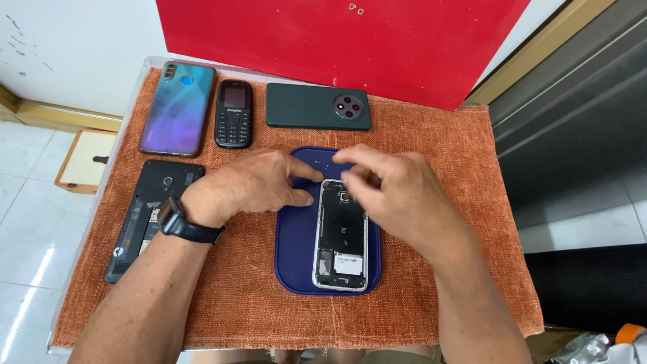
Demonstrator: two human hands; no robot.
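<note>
Pinching at the opened smartphone (341,236) top, the right hand (391,192) risks dropping something tiny; the left hand (253,185), fingers loosely curled and empty, steadies the blue mat (293,249).

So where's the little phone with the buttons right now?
The small black keypad phone lies at the far edge of the orange cloth, left of centre, between the shiny blue phone and the dark green phone.

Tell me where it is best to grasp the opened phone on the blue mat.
Probably take the opened phone by its two long metal edges near the lower half, coming from above. It lies flat, insides up, on the blue mat, and both hands crowd its top end.
</note>
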